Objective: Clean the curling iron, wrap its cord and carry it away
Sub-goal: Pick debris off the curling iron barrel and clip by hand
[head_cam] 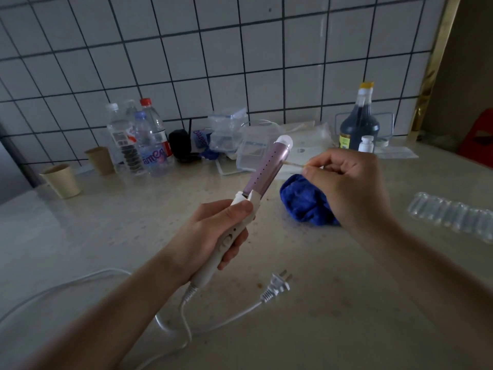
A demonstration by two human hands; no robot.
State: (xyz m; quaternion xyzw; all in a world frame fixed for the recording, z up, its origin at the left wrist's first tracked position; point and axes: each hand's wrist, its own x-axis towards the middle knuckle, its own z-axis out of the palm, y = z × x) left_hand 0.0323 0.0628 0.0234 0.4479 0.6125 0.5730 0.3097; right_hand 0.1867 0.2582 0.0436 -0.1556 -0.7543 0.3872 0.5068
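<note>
Our left hand (221,236) grips the curling iron (268,166) by its handle, tilted up above the counter (106,236), so our right hand (346,182) can pinch a thin stick (293,164) to its barrel, probably picking out dirt, with a blue cloth (304,206) just beside it, the cord (229,315) loose beneath and bottles (141,140) well behind.

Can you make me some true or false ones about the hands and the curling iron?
1. The left hand holds the curling iron by its white handle. True.
2. The plug is in a wall socket. False: it lies loose on the counter.
3. The right hand pinches a thin stick that points at the barrel. True.
4. The blue cloth is wrapped round the barrel. False: it lies bunched on the counter.
</note>
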